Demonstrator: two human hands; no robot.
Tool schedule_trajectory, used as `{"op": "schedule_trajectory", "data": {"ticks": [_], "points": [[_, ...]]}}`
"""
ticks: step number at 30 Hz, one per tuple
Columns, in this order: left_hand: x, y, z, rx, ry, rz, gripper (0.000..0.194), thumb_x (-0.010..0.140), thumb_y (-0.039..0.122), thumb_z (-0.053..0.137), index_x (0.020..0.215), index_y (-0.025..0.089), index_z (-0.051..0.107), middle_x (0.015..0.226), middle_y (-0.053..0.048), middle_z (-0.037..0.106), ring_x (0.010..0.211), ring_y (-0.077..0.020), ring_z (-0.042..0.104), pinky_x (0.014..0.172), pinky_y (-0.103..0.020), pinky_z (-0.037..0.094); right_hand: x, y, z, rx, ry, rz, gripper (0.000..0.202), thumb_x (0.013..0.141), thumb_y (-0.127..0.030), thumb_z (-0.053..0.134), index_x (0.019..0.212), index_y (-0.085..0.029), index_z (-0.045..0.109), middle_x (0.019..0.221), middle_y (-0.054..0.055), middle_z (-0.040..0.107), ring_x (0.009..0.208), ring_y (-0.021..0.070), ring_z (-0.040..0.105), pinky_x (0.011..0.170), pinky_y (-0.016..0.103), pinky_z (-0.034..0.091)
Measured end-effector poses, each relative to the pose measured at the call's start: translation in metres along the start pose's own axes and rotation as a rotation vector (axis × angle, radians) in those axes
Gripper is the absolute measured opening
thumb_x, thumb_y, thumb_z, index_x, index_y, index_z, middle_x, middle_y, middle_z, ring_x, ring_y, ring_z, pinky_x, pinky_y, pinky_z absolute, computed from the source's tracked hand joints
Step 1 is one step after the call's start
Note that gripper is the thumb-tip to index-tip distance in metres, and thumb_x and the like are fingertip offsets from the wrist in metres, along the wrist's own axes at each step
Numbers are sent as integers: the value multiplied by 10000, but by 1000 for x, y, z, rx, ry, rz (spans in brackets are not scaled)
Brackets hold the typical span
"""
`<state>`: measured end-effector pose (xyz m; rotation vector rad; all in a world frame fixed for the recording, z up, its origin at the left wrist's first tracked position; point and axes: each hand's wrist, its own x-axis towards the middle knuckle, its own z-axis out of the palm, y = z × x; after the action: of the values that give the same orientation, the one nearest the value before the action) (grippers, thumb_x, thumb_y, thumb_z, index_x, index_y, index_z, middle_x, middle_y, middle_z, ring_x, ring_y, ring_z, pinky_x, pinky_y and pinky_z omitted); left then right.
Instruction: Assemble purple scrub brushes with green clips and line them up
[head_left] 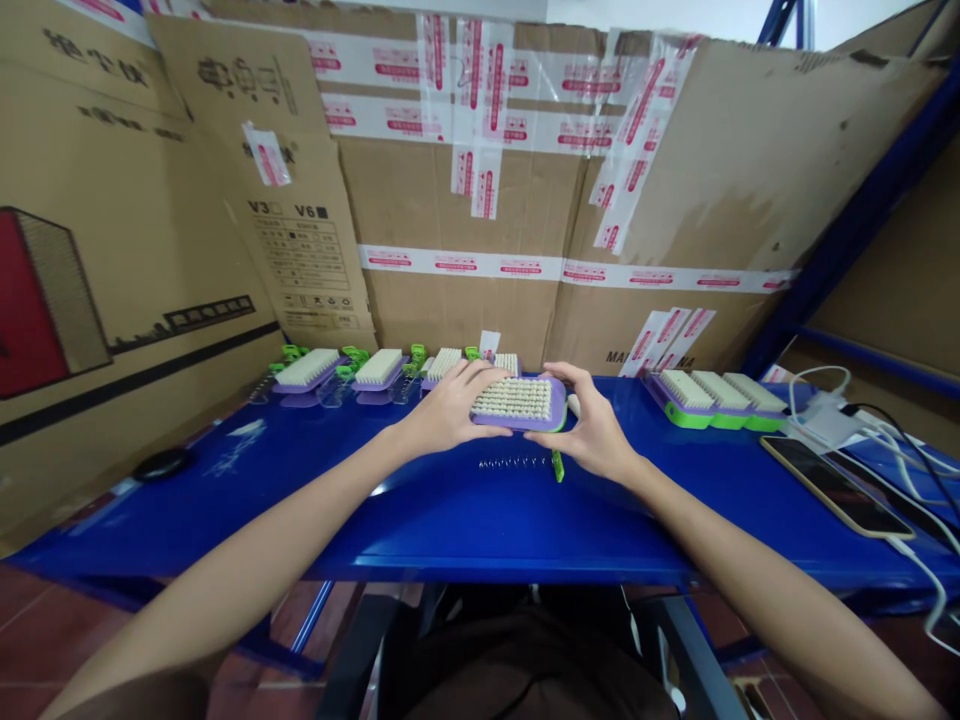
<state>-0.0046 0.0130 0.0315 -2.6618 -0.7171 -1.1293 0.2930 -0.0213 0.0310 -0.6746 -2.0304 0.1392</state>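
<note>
A purple brush block (517,400) with rows of pale bristles is held between both hands above the middle of the blue table. My left hand (454,405) grips its left end, fingers over the top edge and thumb below. My right hand (589,420) curls round its right end, with a small white part by the fingers. Just below the block, a coiled spring (514,463) lies on the table, and a green clip (558,466) is beside the right thumb. Behind the left hand stands another bristled block (448,362), partly hidden.
More bristled blocks (308,368) with green clips line the back left. Joined blocks (720,395) stand at the back right. A phone (836,485) and white cables (911,475) lie at the right, a black disc (161,463) at the left. Cardboard walls (465,220) enclose the table.
</note>
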Motion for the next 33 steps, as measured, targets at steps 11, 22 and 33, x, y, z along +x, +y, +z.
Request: {"op": "schedule_trajectory", "data": {"ticks": [11, 22, 33], "points": [[9, 17, 13, -475, 193, -298, 476, 1099, 598, 708, 1426, 260, 638, 1432, -120, 728, 1239, -292, 748, 1099, -510, 635, 3, 21, 23, 421, 54, 447, 669, 925, -646, 879, 1382, -215, 649, 1390, 188, 793, 1258, 336, 783, 1079, 572, 659], [14, 22, 0, -523, 167, -297, 418, 1124, 608, 671, 1419, 312, 693, 1437, -91, 740, 1262, -295, 740, 1079, -506, 666, 7, 11, 14, 554, 25, 444, 665, 839, -653, 948, 1305, -231, 730, 1298, 126, 837, 1212, 319, 792, 1089, 552, 660], [11, 25, 5, -437, 148, -253, 491, 1100, 556, 725, 1499, 283, 641, 1507, -117, 721, 1365, -326, 696, 1226, -593, 566, 7, 11, 11, 403, 3, 387, 710, 835, -644, 951, 1341, -222, 688, 1276, 113, 818, 1157, 321, 776, 1079, 546, 639]]}}
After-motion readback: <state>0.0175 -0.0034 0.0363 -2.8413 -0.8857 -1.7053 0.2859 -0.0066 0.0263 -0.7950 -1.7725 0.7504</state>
